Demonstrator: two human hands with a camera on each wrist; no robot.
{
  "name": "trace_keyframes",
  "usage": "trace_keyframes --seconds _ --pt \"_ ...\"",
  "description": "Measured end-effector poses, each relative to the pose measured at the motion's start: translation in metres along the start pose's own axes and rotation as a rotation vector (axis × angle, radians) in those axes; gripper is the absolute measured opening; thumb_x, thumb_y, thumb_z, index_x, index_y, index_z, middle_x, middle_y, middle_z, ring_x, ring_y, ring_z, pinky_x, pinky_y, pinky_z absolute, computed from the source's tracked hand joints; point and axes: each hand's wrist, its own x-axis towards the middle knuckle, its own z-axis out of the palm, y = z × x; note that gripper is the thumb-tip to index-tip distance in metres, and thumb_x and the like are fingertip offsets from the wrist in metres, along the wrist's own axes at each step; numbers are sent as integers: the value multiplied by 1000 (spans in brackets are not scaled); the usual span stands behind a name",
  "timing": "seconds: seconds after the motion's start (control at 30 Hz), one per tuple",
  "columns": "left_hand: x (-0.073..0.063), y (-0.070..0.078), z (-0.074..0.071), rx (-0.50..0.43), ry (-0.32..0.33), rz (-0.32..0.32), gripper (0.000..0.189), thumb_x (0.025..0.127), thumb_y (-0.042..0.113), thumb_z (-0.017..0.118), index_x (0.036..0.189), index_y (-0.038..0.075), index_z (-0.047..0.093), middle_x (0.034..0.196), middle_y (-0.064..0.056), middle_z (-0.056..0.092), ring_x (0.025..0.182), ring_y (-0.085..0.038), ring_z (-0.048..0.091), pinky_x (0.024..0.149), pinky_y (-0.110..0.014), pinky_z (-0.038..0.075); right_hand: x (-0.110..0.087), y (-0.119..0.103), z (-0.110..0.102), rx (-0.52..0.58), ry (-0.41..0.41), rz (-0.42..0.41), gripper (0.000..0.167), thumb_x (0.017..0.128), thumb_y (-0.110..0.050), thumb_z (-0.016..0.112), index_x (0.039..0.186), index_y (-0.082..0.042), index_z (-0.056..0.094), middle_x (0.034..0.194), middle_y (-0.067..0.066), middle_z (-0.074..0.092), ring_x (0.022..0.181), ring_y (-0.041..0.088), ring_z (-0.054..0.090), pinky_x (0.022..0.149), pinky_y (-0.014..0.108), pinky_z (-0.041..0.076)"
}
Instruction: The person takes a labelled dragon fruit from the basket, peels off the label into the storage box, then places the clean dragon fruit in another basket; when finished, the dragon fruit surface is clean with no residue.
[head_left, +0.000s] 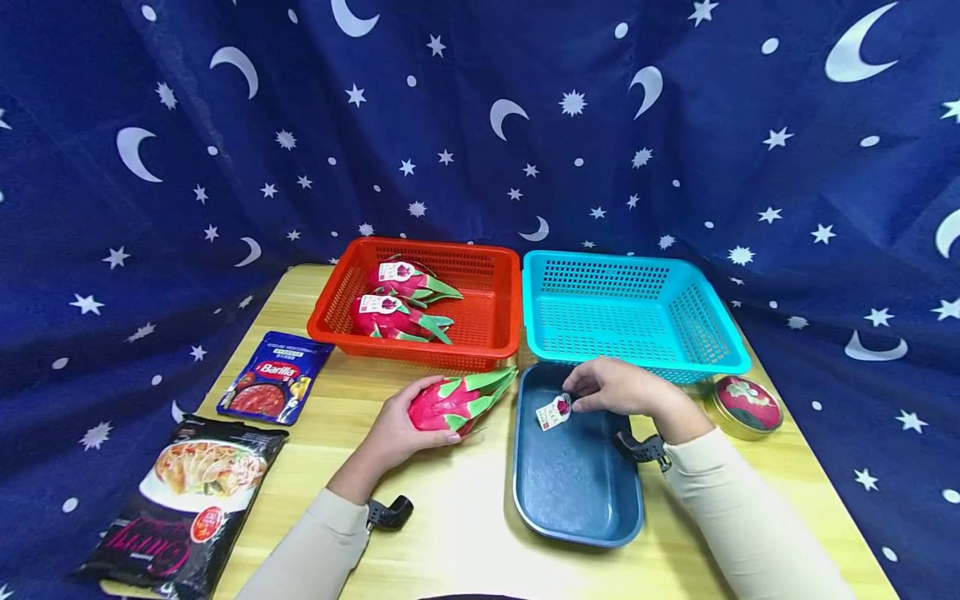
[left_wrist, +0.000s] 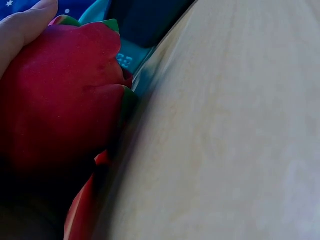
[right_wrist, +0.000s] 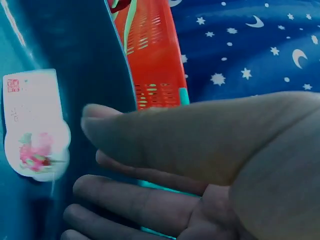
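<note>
My left hand (head_left: 399, 432) grips a pink dragon fruit (head_left: 450, 406) with green leaf tips, low over the table left of the blue-grey basin. In the left wrist view the dragon fruit (left_wrist: 65, 95) fills the upper left, with my thumb laid along it. Over the basin (head_left: 577, 500) hovers my right hand (head_left: 618, 387), thumb and fingers apart. A white tag with a pink flower print (head_left: 553, 412) is just beyond its fingertips, inside the basin's outline. The right wrist view shows a gap between that tag (right_wrist: 35, 115) and the thumb tip.
Behind, a red basket (head_left: 480, 321) holds two tagged dragon fruits (head_left: 397, 318), beside a turquoise basket (head_left: 600, 317). A round tin (head_left: 744, 406) stands at the right edge. On the left lie a blue Barilla pouch (head_left: 276, 379) and a black curry packet (head_left: 187, 500).
</note>
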Motion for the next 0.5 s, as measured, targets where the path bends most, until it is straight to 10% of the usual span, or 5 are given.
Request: trace_keyframes --seconds 0.27,0.5 --pt "0 1 0 12 9 6 94 66 32 104 147 20 60 133 -5 64 115 -24 63 98 -45 53 -19 -8 5 -89 187 20 31 99 -18 75 119 7 72 112 14 75 104 33 70 91 53 56" --pt "0 1 1 11 4 -4 96 65 34 104 148 21 59 133 -6 64 114 -25 63 96 -45 54 -39 6 17 506 476 103 22 106 -13 65 109 9 67 98 16 73 86 28 72 76 40 61"
